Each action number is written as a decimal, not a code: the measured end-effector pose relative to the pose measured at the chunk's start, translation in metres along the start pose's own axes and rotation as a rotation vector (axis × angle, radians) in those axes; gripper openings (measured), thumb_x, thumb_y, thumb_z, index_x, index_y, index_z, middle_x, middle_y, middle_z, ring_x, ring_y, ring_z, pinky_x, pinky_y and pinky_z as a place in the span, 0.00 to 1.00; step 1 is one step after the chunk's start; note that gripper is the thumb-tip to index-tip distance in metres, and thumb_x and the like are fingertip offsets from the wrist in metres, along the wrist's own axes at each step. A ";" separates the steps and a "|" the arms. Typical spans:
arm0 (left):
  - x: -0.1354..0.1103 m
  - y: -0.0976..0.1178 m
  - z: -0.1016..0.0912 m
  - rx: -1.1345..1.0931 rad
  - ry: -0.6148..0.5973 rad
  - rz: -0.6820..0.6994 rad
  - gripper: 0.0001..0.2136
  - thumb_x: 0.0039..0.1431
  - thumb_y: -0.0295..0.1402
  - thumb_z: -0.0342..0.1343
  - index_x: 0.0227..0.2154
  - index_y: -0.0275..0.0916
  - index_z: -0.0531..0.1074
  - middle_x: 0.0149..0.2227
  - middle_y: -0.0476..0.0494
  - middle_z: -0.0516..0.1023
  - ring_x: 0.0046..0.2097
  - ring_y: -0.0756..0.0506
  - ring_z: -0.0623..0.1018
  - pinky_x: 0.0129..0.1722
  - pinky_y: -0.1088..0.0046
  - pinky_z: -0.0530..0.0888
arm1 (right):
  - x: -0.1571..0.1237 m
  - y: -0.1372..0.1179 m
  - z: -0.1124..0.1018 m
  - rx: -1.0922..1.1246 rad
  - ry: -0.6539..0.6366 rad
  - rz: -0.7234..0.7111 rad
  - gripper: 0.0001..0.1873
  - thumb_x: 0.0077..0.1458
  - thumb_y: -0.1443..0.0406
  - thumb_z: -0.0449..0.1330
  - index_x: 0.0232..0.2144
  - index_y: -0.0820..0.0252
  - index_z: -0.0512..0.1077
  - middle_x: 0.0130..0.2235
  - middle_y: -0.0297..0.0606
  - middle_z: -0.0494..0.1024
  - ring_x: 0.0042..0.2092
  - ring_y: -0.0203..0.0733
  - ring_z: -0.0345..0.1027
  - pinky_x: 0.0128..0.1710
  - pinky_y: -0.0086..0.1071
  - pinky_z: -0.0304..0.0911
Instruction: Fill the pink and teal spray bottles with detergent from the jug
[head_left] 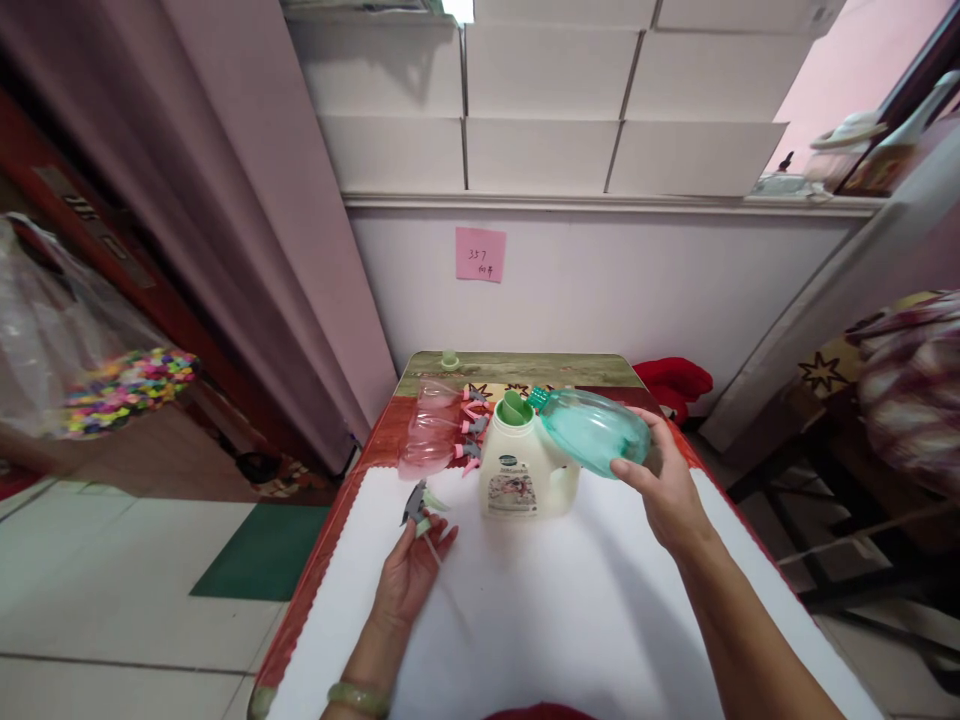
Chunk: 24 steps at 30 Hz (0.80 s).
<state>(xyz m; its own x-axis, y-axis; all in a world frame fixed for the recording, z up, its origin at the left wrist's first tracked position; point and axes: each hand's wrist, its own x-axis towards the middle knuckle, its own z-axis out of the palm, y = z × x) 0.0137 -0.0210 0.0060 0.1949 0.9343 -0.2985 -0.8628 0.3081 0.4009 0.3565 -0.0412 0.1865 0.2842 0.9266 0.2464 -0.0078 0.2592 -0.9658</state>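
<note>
My right hand (660,470) grips the base of a clear green bottle (592,430), tipped so its neck points left, beside the spout of a cream detergent jug (517,470). The jug stands upright and its mouth has a green spout (514,408). I cannot tell whether the bottle's neck touches the jug. Between the fingers of my left hand (412,570) is a grey and green spray nozzle (416,508), its thin tube hanging down to the right.
Several pink spray bottles (431,430) lie on their sides behind the jug at left. A small green cap (449,359) sits at the table's back edge. A white mat (525,620) covers the front of the table, and a wall (600,290) rises behind it.
</note>
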 end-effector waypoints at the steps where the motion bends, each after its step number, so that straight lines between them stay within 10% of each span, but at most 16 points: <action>1: 0.000 0.000 0.001 0.000 0.002 0.000 0.10 0.67 0.29 0.53 0.40 0.40 0.80 0.37 0.41 0.84 0.43 0.43 0.84 0.57 0.55 0.75 | 0.002 0.001 -0.001 0.002 -0.004 0.000 0.38 0.44 0.53 0.73 0.55 0.52 0.65 0.50 0.43 0.74 0.48 0.50 0.70 0.42 0.39 0.68; 24: 0.014 -0.001 -0.027 0.016 -0.130 -0.006 0.09 0.67 0.33 0.56 0.43 0.42 0.81 0.43 0.40 0.85 0.48 0.43 0.83 0.60 0.53 0.72 | 0.013 -0.010 0.000 -0.032 -0.031 0.016 0.31 0.49 0.52 0.70 0.53 0.51 0.69 0.49 0.42 0.79 0.50 0.52 0.72 0.45 0.40 0.69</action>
<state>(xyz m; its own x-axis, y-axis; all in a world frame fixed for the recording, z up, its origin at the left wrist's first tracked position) 0.0047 -0.0132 -0.0220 0.2593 0.9476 -0.1868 -0.8544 0.3152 0.4131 0.3604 -0.0319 0.1997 0.2542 0.9388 0.2324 0.0181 0.2356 -0.9717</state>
